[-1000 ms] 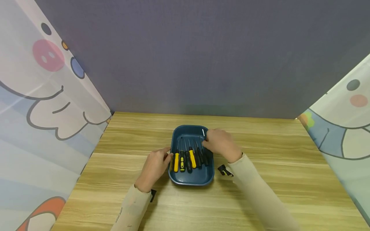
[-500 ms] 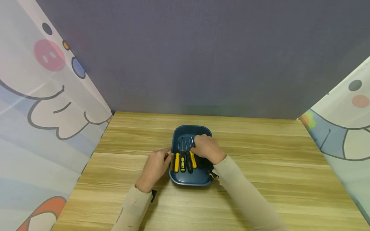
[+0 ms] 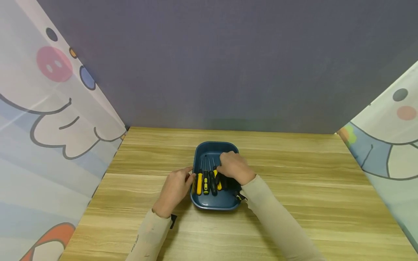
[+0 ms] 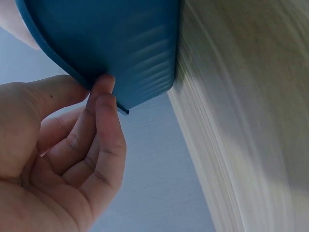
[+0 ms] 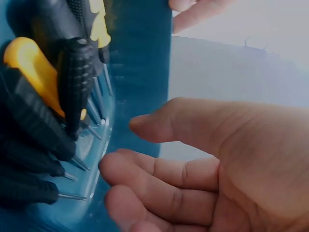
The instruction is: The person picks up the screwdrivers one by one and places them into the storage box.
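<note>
A dark blue plastic tray (image 3: 213, 203) holds a row of screwdrivers with black and yellow handles. My left hand (image 3: 174, 186) pinches the tray's left rim between thumb and fingers, as the left wrist view shows. Over the tray's right half is my right hand (image 3: 236, 167), its thumb and fingers apart with nothing seen between them (image 5: 251, 150). Just in front of those fingertips, a black ridged screwdriver (image 5: 76, 82) lies across a yellow-handled screwdriver (image 5: 31, 60). Several black screwdrivers (image 5: 36, 113) rest beside them. In the head view, the right hand covers the tray's right-side tools.
The tray stands on a wood-grain table (image 3: 310, 188). A grey panel (image 3: 228, 65) rises behind the table's back edge. Cartoon-printed curtains (image 3: 65, 119) hang at both sides.
My right hand has moved left from the tray's right edge to over the screwdrivers. A black ridged handle now lies over the yellow one. The left hand stays on the rim.
</note>
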Available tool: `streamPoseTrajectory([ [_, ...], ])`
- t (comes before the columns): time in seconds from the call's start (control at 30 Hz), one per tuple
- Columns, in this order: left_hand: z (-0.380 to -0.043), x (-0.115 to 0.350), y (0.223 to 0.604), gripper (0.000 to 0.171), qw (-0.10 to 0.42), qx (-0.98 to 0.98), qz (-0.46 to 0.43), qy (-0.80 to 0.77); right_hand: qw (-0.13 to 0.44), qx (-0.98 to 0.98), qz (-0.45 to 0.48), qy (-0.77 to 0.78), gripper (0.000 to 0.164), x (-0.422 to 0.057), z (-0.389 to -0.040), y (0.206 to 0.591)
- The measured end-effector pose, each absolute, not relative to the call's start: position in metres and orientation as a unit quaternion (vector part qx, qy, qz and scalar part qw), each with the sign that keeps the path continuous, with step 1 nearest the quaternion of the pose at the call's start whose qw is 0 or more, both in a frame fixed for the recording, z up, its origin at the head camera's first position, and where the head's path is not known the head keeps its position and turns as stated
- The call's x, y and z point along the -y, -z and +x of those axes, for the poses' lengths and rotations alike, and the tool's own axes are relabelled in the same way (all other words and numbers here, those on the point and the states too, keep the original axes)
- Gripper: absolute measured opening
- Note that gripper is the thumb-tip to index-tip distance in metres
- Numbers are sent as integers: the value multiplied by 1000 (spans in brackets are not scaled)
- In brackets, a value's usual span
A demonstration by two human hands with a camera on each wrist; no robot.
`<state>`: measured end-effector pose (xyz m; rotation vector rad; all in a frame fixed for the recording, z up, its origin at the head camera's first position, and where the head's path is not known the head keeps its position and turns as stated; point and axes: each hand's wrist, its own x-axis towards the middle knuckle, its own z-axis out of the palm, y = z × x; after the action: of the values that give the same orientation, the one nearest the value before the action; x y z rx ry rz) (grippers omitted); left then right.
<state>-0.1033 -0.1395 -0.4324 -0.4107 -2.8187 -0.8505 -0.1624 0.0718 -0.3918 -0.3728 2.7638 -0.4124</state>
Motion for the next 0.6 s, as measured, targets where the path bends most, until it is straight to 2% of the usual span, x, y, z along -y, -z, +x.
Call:
streamPoseTrajectory([
  [0.2,-104,142,432,29,77,947,-135,282,151,-968,-135,149,41,-73,-160,385],
  [0.37,-106,143,431,29,82,951,-141,263,138,-966,-143,167,49,-77,-157,379],
  [0.6,-105,140,423,25,146,956,-159,197,122,-963,-155,184,52,-89,-150,371],
])
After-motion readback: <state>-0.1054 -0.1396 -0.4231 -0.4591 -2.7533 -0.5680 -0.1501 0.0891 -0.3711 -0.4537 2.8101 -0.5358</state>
